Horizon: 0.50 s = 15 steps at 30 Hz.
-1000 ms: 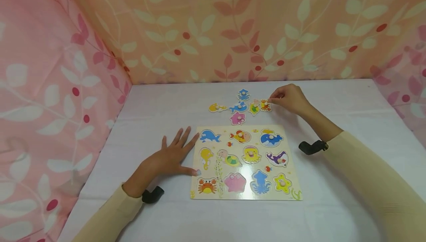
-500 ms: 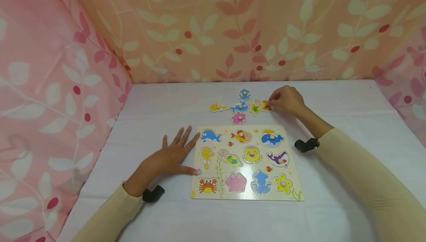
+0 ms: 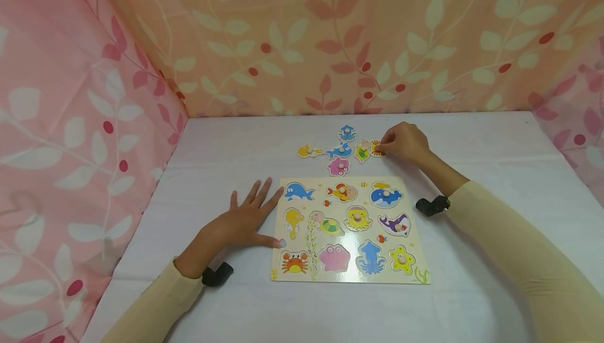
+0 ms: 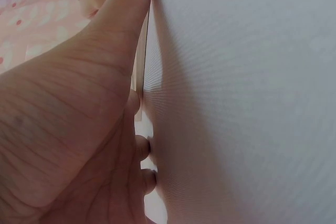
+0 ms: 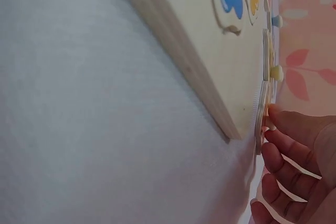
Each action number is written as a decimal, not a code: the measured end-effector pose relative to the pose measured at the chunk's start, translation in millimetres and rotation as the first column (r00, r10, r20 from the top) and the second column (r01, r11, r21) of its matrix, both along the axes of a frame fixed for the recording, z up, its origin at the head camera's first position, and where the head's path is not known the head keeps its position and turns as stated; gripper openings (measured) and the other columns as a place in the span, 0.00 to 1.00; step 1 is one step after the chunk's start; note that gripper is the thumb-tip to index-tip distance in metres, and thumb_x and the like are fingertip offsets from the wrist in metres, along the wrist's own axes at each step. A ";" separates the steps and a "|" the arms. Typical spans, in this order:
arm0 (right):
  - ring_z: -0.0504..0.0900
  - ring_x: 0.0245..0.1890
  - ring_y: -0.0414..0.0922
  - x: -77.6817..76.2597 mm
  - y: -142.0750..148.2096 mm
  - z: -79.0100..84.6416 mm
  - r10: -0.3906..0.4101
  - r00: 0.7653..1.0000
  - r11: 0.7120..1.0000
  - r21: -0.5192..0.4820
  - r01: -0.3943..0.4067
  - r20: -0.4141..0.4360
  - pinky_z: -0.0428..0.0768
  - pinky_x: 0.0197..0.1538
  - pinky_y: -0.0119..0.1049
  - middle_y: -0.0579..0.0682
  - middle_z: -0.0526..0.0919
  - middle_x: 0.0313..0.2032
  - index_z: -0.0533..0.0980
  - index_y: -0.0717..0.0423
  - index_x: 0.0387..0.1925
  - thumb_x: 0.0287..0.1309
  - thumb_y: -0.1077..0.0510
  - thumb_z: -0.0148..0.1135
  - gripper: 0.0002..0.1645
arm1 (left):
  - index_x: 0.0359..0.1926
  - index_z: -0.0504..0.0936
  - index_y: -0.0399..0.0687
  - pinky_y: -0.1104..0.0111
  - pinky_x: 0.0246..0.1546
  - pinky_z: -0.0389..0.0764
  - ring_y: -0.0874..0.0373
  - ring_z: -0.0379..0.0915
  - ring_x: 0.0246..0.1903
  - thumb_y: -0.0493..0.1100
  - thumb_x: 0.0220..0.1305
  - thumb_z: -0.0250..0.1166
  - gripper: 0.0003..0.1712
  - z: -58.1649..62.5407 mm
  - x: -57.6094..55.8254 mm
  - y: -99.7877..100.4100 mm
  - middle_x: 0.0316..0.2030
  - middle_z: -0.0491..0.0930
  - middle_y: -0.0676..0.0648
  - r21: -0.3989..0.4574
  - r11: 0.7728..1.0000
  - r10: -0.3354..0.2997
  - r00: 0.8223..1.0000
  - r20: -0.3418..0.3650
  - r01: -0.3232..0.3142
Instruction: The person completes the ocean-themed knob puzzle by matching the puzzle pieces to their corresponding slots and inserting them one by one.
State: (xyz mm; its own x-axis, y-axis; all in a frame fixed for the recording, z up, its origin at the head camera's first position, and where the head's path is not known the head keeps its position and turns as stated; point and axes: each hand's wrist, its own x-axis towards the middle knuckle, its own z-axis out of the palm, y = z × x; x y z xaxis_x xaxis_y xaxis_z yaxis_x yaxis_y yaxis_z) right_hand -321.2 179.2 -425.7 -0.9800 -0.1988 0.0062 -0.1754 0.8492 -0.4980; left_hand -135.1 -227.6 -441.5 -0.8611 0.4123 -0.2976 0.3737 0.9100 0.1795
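Observation:
My right hand [image 3: 407,142] pinches the knob of a crab puzzle piece [image 3: 376,148] at the right end of a group of loose pieces. In the right wrist view, thumb and forefinger meet at the knob of this crab piece [image 5: 261,121], seen edge-on. My left hand [image 3: 239,224] lies spread on the table, its thumb tip over the left edge of the wooden puzzle board [image 3: 330,278]. Fish, whale, octopus, purple whale and starfish pieces with knobs sit in the board. Its dolphin, seahorse, turtle, crab, pink and squid pictures show no knobs.
Beyond the board lie a blue squid piece [image 3: 346,133], a yellow seahorse piece [image 3: 309,151], a blue dolphin piece [image 3: 338,150], a turtle piece [image 3: 362,151] and a pink piece [image 3: 338,167]. A floral curtain [image 3: 283,44] borders the white-covered table [image 3: 236,143].
The right hand has shifted slightly inward over the crab piece and now covers more of it. The left hand and the board have stayed in place.

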 end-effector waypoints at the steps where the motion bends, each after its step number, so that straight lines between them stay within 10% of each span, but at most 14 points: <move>1: 0.77 0.39 0.52 -0.1 -0.5 0.3 0.002 1.000 1.000 0.000 -0.002 0.000 0.73 0.42 0.48 0.53 0.86 0.32 0.87 0.58 0.35 0.59 0.50 0.74 0.15 | 0.82 0.37 0.63 0.25 0.65 0.34 0.39 0.20 0.79 0.83 0.43 0.66 0.75 -0.2 0.1 -0.2 0.81 0.26 0.45 -0.001 1.000 0.000 1.000 0.000 0.000; 15: 0.76 0.42 0.55 -6.5 11.7 9.4 0.082 0.996 0.996 0.019 -0.082 0.042 0.73 0.47 0.51 0.60 0.86 0.39 0.86 0.65 0.42 0.62 0.57 0.71 0.14 | 0.82 0.35 0.65 0.25 0.65 0.33 0.40 0.19 0.78 0.85 0.43 0.64 0.75 -3.2 -1.1 -1.7 0.81 0.24 0.45 -0.008 1.000 -0.008 1.000 -0.003 0.008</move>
State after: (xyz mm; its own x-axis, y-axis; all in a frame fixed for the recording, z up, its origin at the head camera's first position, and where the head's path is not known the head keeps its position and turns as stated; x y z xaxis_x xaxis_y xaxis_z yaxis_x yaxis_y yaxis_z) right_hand -327.7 190.9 -416.3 -0.9597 -0.2782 -0.0386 -0.2247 0.8429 -0.4889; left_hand -136.2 -229.4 -444.7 -0.8586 0.4173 -0.2978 0.3820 0.9081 0.1714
